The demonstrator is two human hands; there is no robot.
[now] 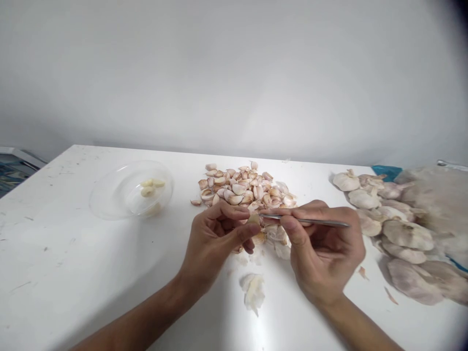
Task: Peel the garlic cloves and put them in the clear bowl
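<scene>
The left hand [208, 246] has its fingers closed on a garlic clove [253, 220], held above the table [54, 243] at the near side of the clove pile [239, 187]. The right hand's [325, 253] fingers grip a thin metal tool [323, 223] (its tip meets the clove). Garlic bulbs [407, 234] lie to the right.

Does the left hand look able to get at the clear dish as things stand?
Probably yes: the clear dish sits off to the left hand's own side, and only white tabletop shows between them. Its grip is occupied by a garlic clove, though, which might hinder grasping.
</scene>
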